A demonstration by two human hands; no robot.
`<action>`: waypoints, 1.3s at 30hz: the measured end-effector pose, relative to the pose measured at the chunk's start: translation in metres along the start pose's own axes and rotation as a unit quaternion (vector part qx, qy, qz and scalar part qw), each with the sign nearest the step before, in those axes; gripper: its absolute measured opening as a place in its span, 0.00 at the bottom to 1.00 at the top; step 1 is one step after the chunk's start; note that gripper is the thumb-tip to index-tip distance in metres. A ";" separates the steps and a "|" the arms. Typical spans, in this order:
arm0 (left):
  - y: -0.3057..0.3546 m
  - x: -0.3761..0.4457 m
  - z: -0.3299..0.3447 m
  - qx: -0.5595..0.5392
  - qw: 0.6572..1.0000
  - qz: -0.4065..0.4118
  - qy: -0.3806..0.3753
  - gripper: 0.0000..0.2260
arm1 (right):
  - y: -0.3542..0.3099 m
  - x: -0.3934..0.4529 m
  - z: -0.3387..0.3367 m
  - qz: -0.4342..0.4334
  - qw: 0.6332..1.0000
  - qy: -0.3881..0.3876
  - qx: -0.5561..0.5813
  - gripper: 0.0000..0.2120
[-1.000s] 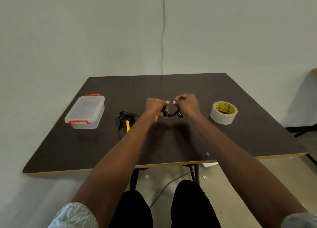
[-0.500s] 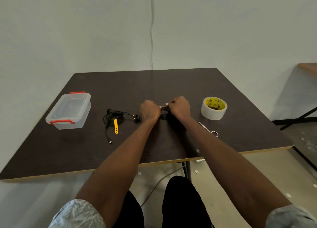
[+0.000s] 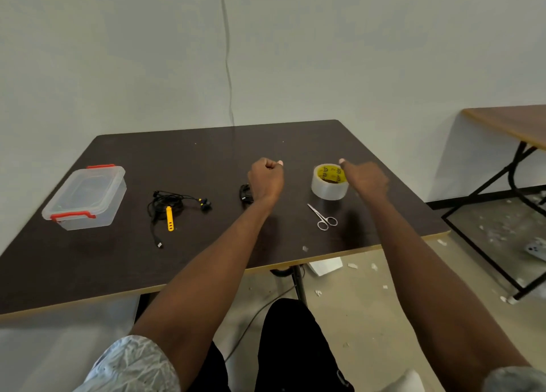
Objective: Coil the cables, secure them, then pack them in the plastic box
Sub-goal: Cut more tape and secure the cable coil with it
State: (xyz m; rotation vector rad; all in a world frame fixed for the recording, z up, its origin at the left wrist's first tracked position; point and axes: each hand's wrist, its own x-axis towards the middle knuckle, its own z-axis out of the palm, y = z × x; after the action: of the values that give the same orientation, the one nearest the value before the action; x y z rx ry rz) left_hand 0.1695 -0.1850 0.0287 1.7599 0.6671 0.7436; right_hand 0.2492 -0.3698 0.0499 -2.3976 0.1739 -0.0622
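**Coil parked, tape next**

The small black coiled cable lies on the counter, partly hidden behind the left wrist, so whether it is bound yet cannot be told. The left hand hovers just above and beside it, grip clenched into a fist; nothing can be seen inside it. The right hand reaches over the tape roll, one finger extended past its rim, other fingers loosely bent; its grip seems released, not yet closed on the roll. That reach suggests tape is meant to secure the coil, with the scissors lying near for cutting.

Further left, a tangled black earphone cable with a yellow tie strap across it waits uncoiled. The plastic box stands at the far left, lid on with red clips, well apart from both cables, so packing looks some way off.
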 end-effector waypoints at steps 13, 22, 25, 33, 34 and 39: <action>0.017 -0.006 -0.009 -0.151 0.964 -0.199 -0.090 0.08 | 0.007 -0.012 0.026 0.002 0.994 -0.049 0.096 0.09; 0.018 0.003 -0.030 -0.259 0.898 -0.293 -0.200 0.17 | -0.003 -0.047 0.040 -0.179 0.964 0.080 0.180 0.08; 0.016 0.003 -0.042 -0.293 0.884 -0.272 -0.243 0.24 | -0.010 -0.057 0.047 -0.222 0.954 0.086 0.184 0.11; 0.011 0.000 -0.073 -0.329 0.883 -0.246 -0.229 0.16 | -0.028 -0.079 0.065 -0.301 0.936 0.094 0.155 0.15; 0.010 0.000 -0.077 -0.333 0.881 -0.249 -0.227 0.12 | -0.030 -0.082 0.068 -0.306 0.935 0.095 0.153 0.16; 0.011 0.000 -0.094 -0.339 0.876 -0.252 -0.231 0.10 | -0.035 -0.092 0.079 -0.296 0.938 0.091 0.159 0.17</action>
State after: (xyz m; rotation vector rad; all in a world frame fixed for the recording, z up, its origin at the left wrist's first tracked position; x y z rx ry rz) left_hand 0.0994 -0.1313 0.0615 0.9822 0.4267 0.1345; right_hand 0.1696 -0.2782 0.0151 -2.0385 -0.4477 -0.5504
